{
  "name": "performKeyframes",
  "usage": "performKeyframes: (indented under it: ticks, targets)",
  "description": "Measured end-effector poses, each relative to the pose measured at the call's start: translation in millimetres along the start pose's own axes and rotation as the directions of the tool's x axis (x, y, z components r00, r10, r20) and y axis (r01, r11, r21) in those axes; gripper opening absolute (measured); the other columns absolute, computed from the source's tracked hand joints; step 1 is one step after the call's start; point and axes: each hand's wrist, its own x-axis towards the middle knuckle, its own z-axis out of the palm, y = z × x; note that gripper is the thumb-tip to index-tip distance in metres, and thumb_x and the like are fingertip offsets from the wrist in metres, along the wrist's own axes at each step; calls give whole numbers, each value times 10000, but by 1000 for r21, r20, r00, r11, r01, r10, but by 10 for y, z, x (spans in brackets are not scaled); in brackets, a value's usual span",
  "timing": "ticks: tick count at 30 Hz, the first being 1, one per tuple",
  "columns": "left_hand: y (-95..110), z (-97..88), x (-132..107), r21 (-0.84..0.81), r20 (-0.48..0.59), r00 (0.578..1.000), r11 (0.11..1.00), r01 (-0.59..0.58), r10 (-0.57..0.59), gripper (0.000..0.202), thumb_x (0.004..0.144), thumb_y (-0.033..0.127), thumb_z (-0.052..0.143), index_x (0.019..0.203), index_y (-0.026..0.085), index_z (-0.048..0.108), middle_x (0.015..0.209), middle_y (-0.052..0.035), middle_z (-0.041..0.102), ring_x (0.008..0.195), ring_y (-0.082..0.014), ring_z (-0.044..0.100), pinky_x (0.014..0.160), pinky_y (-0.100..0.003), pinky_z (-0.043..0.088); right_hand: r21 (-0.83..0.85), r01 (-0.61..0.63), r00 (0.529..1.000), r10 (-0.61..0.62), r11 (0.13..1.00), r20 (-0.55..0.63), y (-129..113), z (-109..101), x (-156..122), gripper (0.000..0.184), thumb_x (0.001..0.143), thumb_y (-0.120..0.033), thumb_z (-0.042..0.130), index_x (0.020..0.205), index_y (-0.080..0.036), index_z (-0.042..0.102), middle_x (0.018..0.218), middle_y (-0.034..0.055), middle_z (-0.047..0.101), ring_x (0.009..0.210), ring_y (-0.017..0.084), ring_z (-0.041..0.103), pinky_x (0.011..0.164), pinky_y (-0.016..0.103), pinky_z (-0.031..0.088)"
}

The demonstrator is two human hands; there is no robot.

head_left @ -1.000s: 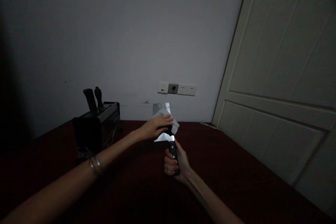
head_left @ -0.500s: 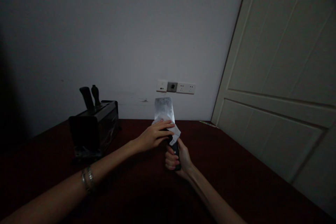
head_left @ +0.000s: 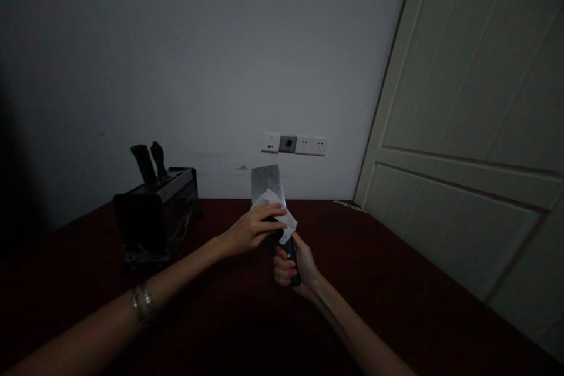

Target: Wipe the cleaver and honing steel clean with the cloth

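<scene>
Dim light covers the dark red table (head_left: 348, 247), where a black knife block (head_left: 152, 214) stands toward the back edge on the left. Over the table's middle, the right hand (head_left: 304, 264) grips a cleaver (head_left: 269, 181) by its handle (head_left: 289, 248), blade (head_left: 264, 174) toward the back edge, while the left hand (head_left: 250, 226) clasps a white cloth (head_left: 288, 222) against the blade.

Obstacles, left: black holder (head_left: 161, 211) upright on the tabletop (head_left: 361, 288), two dark handles (head_left: 145, 164) jutting from its top. Centre: cleaver (head_left: 266, 178), blade toward the wall (head_left: 220, 70), left hand (head_left: 250, 228) and white cloth (head_left: 289, 224) across it, right hand (head_left: 304, 264) around its handle. Rear: wall. Right: panelled door (head_left: 458, 220). Passages: gap between black holder and left hand, crossed at the front by the left forearm (head_left: 176, 282); broad tabletop stretch between right hand and panelled door.
</scene>
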Motion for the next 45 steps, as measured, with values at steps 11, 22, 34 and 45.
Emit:
performKeyframes:
  ticks: [11, 22, 34, 45]
  targets:
    - [-36, -99, -59, 73, 56, 997, 996, -56, 52, 408, 823, 48, 429, 1170, 235, 536, 1325, -96, 430, 1262, -216, 328, 1013, -477, 313, -38, 17, 1000, -18, 999, -10, -25, 32, -32, 677, 779, -707, 157, 407, -174, 348, 293, -80, 236, 245, 31, 142, 291, 172, 146]
    - [-104, -139, 30, 41, 58, 997, 998, -50, 48, 363, 846, 100, 432, 1157, 248, 549, 1319, -98, 435, 1245, -214, 354, 1000, -455, 330, -48, 36, 999, -35, 998, 5, -56, 19, -25, 658, 790, -693, 165, 430, -177, 357, 301, -83, 237, 257, 31, 129, 299, 170, 144]
    - [-151, -76, 163, 44, -32, 999, 999, -31, 33, 355, 827, 88, 445, 1131, 225, 567, 1269, -104, 479, 1208, -216, 390, 986, -432, 335, -98, 27, 1000, -29, 995, -12, -20, 18, -8, 641, 799, -675, 194, 462, -175, 410, 316, -80, 252, 266, 41, 157, 307, 177, 150]
    - [-266, -8, 45, -655, -466, 494, 662, 366, -734, 152, 736, 173, 586, 847, 195, 687, 913, -43, 652, 917, -188, 568, 876, -333, 420, -304, 118, 978, -163, 945, -127, -4, 37, 4, 511, 756, -629, 381, 661, -148, 525, 391, -77, 360, 301, 42, 281, 335, 180, 197]
